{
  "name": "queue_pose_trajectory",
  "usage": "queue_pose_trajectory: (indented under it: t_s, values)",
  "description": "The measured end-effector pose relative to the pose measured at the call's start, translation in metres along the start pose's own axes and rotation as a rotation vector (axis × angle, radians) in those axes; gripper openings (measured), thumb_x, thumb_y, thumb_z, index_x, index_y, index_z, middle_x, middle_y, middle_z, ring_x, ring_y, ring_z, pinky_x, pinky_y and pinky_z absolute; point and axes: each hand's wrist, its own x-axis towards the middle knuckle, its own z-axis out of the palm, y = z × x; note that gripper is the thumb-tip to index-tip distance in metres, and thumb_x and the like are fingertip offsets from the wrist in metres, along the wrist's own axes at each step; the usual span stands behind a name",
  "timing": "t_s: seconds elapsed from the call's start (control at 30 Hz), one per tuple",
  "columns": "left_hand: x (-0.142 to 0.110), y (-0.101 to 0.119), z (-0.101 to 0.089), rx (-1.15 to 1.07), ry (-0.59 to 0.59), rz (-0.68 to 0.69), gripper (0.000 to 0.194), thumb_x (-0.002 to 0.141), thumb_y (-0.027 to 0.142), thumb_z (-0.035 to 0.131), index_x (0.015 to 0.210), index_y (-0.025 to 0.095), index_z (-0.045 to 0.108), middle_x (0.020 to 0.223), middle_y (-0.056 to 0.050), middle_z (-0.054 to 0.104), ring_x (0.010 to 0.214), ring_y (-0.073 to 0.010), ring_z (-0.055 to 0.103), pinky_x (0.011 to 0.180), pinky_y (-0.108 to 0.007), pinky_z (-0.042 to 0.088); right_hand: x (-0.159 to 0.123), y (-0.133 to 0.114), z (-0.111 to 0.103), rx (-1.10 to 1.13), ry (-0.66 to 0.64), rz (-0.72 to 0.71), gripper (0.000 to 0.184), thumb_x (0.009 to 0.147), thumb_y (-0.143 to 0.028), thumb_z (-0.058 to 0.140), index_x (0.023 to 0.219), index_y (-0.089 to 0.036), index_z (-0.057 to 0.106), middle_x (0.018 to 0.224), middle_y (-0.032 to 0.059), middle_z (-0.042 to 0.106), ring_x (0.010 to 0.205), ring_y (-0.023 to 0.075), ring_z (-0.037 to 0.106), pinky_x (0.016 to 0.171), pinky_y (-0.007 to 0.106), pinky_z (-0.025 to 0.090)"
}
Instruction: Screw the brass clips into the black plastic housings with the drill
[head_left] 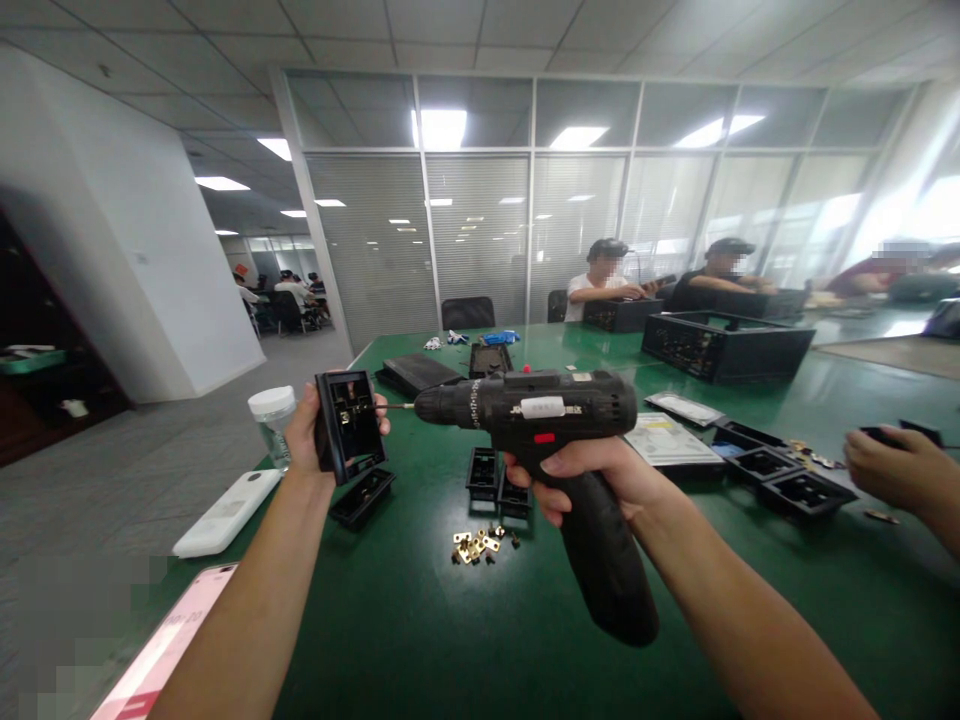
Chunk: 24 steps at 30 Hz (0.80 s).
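Green table (420, 620), glass wall (480, 250) at twelve o'clock; left hand (306, 440) grips a black frame (352, 425), right hand (592, 470) clasps a drill (555, 410).

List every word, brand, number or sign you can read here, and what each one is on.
"JG": cordless drill, side of the body; a tentative reading, with the rest partly under a white sticker or blurred.
Too blurred to read: the sticker's print, the marks on the drill's collar, the pink phone screen, the white device and the labelled silver box.
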Motion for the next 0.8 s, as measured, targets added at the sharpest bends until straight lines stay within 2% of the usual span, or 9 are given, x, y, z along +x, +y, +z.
queue_pose_trajectory:
  t_s: [0.17, 0.3, 0.47, 0.6, 0.7, 0.8]
  values:
    - [-0.0006, 0.0001, 0.002, 0.008, 0.005, 0.006, 0.034, 0.079, 0.046, 0.07, 0.095, 0.016, 0.067, 0.088, -0.011, 0.071, 0.075, -0.0281, 0.068, 0.055, -0.041, 0.059, -0.0001, 0.0004, -0.0002, -0.019, 0.019, 0.003, 0.023, 0.068, -0.032, 0.067, 0.089, -0.023, 0.072, 0.087, 0.0062, 0.059, 0.055, 0.0075, 0.044, 0.053, 0.029, 0.045]
    - [-0.0001, 0.0003, 0.0019, 0.011, -0.005, 0.008, 0.032, 0.083, 0.046, 0.065, 0.095, 0.016, 0.066, 0.088, -0.01, 0.07, 0.076, -0.0278, 0.068, 0.056, -0.041, 0.059, -0.0019, 0.0013, -0.0001, -0.011, 0.015, 0.004, 0.024, 0.069, -0.031, 0.066, 0.091, -0.023, 0.072, 0.088, 0.0059, 0.059, 0.055, 0.0071, 0.044, 0.053, 0.028, 0.045]
    - [0.0003, 0.0003, 0.0006, 0.024, -0.013, 0.01, 0.036, 0.078, 0.048, 0.071, 0.095, 0.017, 0.068, 0.087, -0.011, 0.071, 0.075, -0.028, 0.068, 0.056, -0.042, 0.059, -0.0018, 0.0017, -0.0003, 0.004, 0.003, 0.004, 0.028, 0.069, -0.031, 0.067, 0.096, -0.024, 0.073, 0.089, 0.0061, 0.059, 0.056, 0.0071, 0.044, 0.054, 0.027, 0.046]
    - [0.0003, 0.0004, -0.0008, 0.025, -0.034, 0.013, 0.033, 0.084, 0.047, 0.066, 0.097, 0.017, 0.068, 0.089, -0.012, 0.072, 0.077, -0.028, 0.069, 0.057, -0.04, 0.059, -0.0017, 0.0012, 0.0002, 0.011, 0.019, 0.01, 0.025, 0.069, -0.031, 0.067, 0.093, -0.023, 0.073, 0.089, 0.0062, 0.059, 0.056, 0.0076, 0.044, 0.054, 0.028, 0.046]
    - [0.0006, 0.0001, -0.0018, 0.025, -0.076, 0.02, 0.035, 0.08, 0.047, 0.07, 0.098, 0.018, 0.069, 0.09, -0.011, 0.073, 0.077, -0.0281, 0.069, 0.058, -0.04, 0.059, -0.0018, 0.0003, 0.0015, 0.023, 0.015, 0.005, 0.026, 0.07, -0.03, 0.066, 0.094, -0.022, 0.073, 0.089, 0.006, 0.059, 0.056, 0.0069, 0.044, 0.054, 0.028, 0.045]
    - [0.0014, -0.0008, -0.0027, 0.034, -0.066, 0.018, 0.04, 0.075, 0.049, 0.075, 0.097, 0.017, 0.069, 0.089, -0.011, 0.073, 0.076, -0.028, 0.069, 0.058, -0.041, 0.059, -0.0013, -0.0003, 0.0018, 0.022, 0.009, 0.0, 0.029, 0.071, -0.03, 0.065, 0.097, -0.021, 0.074, 0.087, 0.0059, 0.058, 0.056, 0.0068, 0.044, 0.054, 0.027, 0.044]
